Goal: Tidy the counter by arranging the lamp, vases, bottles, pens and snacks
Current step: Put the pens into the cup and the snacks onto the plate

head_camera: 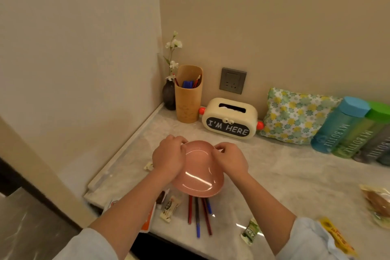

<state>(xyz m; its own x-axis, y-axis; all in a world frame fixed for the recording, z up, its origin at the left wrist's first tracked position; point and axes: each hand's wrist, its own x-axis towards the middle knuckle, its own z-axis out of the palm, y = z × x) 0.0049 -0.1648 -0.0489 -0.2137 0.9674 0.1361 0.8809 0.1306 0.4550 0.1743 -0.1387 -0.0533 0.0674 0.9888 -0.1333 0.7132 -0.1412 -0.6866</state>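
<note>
A pink heart-shaped dish (199, 177) is held above the marble counter (295, 175). My left hand (167, 157) grips its left rim and my right hand (230, 157) grips its right rim. Several red and blue pens (199, 215) lie under the dish near the front edge. Wrapped snacks lie around: one (169, 208) left of the pens, a green one (250, 231) to the right, more (377, 202) at the far right. A wooden pen holder (188, 99) with pens and a dark vase (168, 95) with white flowers stand in the back corner. Bottles (339, 124) lean at the back right.
A cream tissue box (229, 120) reading "I'M HERE" stands against the back wall under a socket (232, 80). A floral pouch (293, 116) leans beside it. The wall closes the counter's left side; the front edge drops off beside my forearms.
</note>
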